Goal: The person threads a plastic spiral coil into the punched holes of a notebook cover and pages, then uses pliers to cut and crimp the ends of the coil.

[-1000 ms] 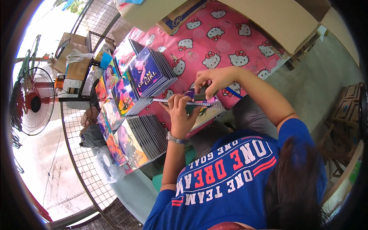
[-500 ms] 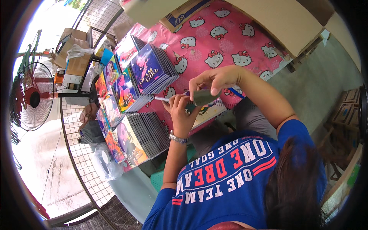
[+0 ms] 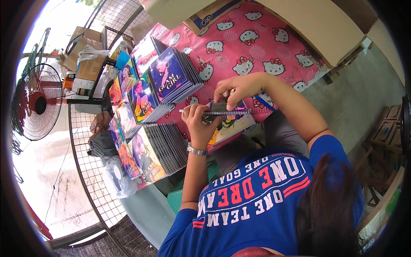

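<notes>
I watch through one head-worn fisheye, looking steeply down past the wearer's shirt (image 3: 257, 188), which fills the near part. The left hand (image 3: 200, 128) and right hand (image 3: 242, 89) come mid-view, farther off; the table (image 3: 231, 47) spreads beyond them. My wide field takes in the fan (image 3: 40, 103) at left and floor (image 3: 364, 81) at right, bending straight edges.

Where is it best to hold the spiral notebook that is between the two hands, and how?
Probably the left end of the spiral notebook, coming from the left, pinched across both faces: it shows nearly edge-on, a thin shape, and the right hand sits farther right along it.
</notes>
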Demonstrator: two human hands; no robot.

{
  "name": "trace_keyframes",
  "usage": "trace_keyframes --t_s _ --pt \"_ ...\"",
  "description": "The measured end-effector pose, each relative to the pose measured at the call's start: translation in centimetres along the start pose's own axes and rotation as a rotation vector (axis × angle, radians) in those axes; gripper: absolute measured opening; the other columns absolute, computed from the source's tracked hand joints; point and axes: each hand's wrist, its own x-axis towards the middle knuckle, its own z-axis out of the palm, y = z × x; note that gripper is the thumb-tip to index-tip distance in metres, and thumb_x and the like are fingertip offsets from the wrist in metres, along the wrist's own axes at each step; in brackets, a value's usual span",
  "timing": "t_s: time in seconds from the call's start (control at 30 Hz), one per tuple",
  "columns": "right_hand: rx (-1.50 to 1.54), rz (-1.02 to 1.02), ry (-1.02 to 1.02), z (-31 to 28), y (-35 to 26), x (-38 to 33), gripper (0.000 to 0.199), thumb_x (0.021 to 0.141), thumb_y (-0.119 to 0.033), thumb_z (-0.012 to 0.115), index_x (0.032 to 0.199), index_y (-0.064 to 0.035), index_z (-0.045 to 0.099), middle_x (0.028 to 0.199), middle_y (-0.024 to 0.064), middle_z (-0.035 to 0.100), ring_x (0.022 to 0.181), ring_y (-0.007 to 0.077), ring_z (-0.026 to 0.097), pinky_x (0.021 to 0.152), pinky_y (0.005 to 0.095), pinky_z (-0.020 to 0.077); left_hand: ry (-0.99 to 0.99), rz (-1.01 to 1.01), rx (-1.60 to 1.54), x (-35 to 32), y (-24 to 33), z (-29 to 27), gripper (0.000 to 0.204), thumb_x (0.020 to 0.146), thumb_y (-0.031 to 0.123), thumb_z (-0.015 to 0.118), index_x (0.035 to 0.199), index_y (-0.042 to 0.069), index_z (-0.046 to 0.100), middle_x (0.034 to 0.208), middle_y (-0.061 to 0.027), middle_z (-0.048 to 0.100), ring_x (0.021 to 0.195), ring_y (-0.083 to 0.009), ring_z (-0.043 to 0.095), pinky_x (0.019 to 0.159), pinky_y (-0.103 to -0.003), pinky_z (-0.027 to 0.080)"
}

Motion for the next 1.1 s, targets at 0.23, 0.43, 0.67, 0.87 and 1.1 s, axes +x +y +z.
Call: trace_keyframes --t_s 0.23,0.43,0.67,0.87,1.1 --pt "-0.452 0.146 0.099 -0.3 -1.1 0.8 0.040 0.078 -0.025 0.068 0.111 -0.0023 0.064 0.099 0.0016 0.061 0.092 0.0101 0.057 0.083 0.0261 0.0447 -0.021 -0.081 -0.055 -0.4 -0.9 -0.1 0.044 0.056 0.019 0.087 0.090 0.010 0.062 0.092 -0.0053 0.062 0.097 -0.0274 0.055 0.088 -0.041 0.039" --pt "-0.257 0.093 0.026 -0.3 -0.9 2.2 0.048 0.079 -0.026 0.071 0.118 -0.0008 0.060 0.102 0.0020 0.063 0.095 0.0099 0.058 0.086 0.0261 0.0450 0.025 -0.077 -0.093 -0.1 -1.2 -1.1 0.040 0.060 0.010 0.086 0.093 0.006 0.063 0.095 -0.0069 0.062 0.099 -0.0289 0.057 0.088 -0.040 0.044" --pt "0.097 0.001 -0.057 -0.6 -0.5 3.9 0.054 0.075 -0.025 0.076 0.122 -0.0029 0.061 0.107 0.0035 0.062 0.098 0.0122 0.056 0.088 0.0261 0.0447 -0.112 -0.334 -0.388 -1.3 -3.8 -2.3 0.030 0.071 -0.003 0.080 0.096 0.000 0.063 0.099 -0.0051 0.061 0.086 -0.0129 0.062 0.068 -0.026 0.050" --pt "0.095 0.022 -0.074 -0.9 -0.5 3.6 0.052 0.076 -0.023 0.075 0.121 -0.0019 0.061 0.107 0.0043 0.063 0.094 0.0133 0.058 0.086 0.0279 0.0468 -0.139 -0.455 -0.759 -1.7 -4.2 -1.7 0.028 0.077 -0.010 0.073 0.100 -0.002 0.059 0.099 -0.0045 0.059 0.085 -0.0103 0.062 0.067 -0.022 0.050" --pt "0.036 0.024 0.010 -0.5 0.1 4.1 0.053 0.073 -0.023 0.075 0.119 -0.0016 0.061 0.104 0.0058 0.061 0.095 0.0149 0.058 0.083 0.0281 0.0479 -0.201 -0.532 -0.865 -1.1 -4.6 -1.0 0.032 0.076 -0.013 0.072 0.102 0.000 0.058 0.101 -0.0022 0.057 0.087 -0.0092 0.060 0.072 -0.025 0.051"
